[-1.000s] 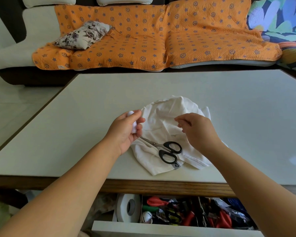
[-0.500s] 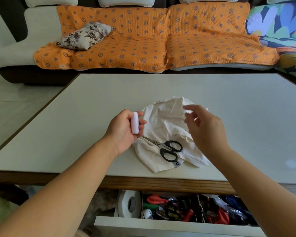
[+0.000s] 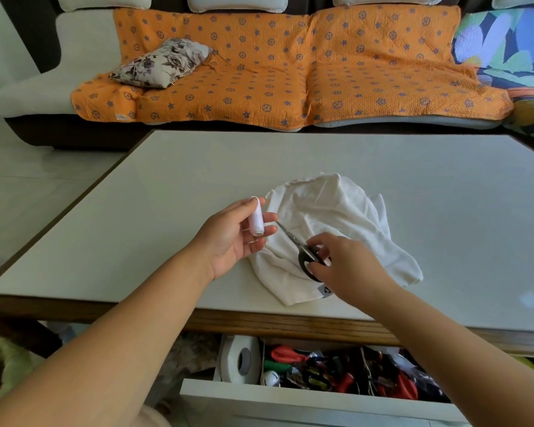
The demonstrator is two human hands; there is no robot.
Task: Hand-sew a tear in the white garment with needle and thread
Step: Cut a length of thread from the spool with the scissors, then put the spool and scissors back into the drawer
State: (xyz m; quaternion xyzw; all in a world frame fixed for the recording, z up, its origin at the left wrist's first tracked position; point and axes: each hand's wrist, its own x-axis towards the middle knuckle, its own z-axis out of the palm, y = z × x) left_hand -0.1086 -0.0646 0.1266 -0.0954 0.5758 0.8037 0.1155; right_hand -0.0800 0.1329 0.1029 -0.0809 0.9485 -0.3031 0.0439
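Two hands work over the pale rectangular surface, so start with the broad picture. The crumpled white cloth garment lies bunched near the front edge. The tear does not show among its folds, and no needle can be seen anywhere. The step in hand looks like cutting a length of thread, an early one with no stitch begun.

The black-handled steel scissors lie on the garment with the blades pointing toward the left hand. The right hand has its grip curled onto the handle loops, thumb below and fingers above in a light pinch. To lift well, seat the thumb and a finger fully inside the loops first. Raise the blades straight up and closed, so the tips do not snag the loose cloth beneath.

The left hand's grip is clamped on the small white spool of thread, held upright just beside the garment's edge. The strand itself is too fine to make out. Keep the spool steady and the drawn length taut — a slack thread slides between the blades instead of cutting. Cut cleanly at a slant, since a frayed end will likely resist the needle's eye. Allow a generous length for knotting.
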